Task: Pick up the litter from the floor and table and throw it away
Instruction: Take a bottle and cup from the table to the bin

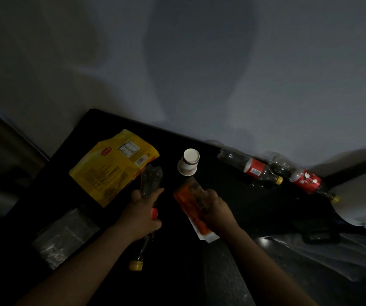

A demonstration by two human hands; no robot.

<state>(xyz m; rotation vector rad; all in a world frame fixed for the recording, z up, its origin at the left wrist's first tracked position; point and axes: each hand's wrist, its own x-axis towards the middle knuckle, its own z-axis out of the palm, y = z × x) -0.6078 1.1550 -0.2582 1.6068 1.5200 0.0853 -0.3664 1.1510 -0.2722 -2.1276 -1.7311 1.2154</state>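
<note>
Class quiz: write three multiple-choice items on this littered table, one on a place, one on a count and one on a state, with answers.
1. The white paper cup is:
A) between the yellow bag and the red-label bottles
B) on the floor
C) in a hand

2. Red-label bottles lying on the table:
A) one
B) two
C) four

3. The hands:
A) both idle
B) left hand grips a clear bottle, right hand holds an orange packet
C) both press the bag

Answers:
1 A, the cup sits mid-table between them.
2 B, two lie side by side at the right.
3 B, fingers curl round each item.
</note>
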